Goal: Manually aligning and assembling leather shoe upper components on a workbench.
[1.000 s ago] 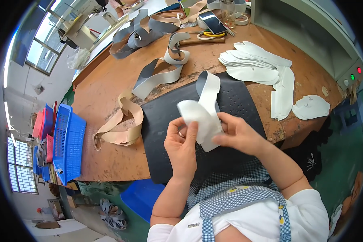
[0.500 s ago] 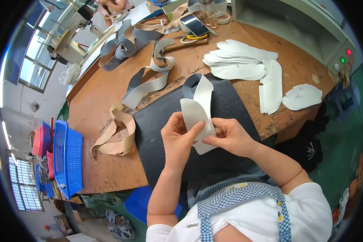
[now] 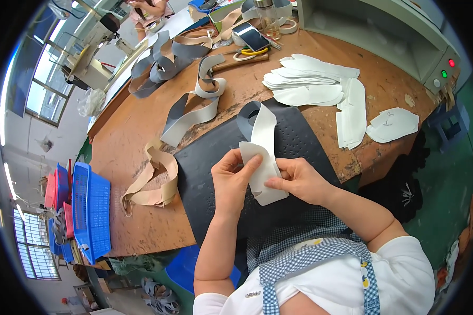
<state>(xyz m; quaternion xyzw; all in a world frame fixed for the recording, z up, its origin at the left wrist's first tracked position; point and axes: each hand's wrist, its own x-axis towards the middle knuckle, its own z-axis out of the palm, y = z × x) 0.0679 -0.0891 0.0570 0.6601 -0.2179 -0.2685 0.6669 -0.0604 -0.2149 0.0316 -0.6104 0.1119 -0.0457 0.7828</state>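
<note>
Both hands meet above a black mat [image 3: 307, 137] at the near edge of the workbench. Between them is a white cut piece [image 3: 263, 176], lying against the lower end of a grey-and-white strip [image 3: 266, 128] that curls away over the mat. My left hand [image 3: 233, 177] pinches the piece from the left, thumb flat on its face and fingers behind. From the right, my right hand [image 3: 302, 179] grips the same edge with thumb and fingers. The layers overlap, so I cannot tell which finger bears on which.
White cut pieces [image 3: 310, 79] are fanned out at the back right, with a single one [image 3: 393, 125] beside them. Coiled grey strips [image 3: 194, 113] and a beige strip [image 3: 155, 181] lie left. Scissors [image 3: 251, 52], a phone [image 3: 251, 37], a blue basket [image 3: 92, 210] and a grey machine [image 3: 373, 42] surround these.
The white piece has tilted and dropped slightly, its upper part now closer against the strip. Both hands keep their pinch. The whole view has shifted a little.
</note>
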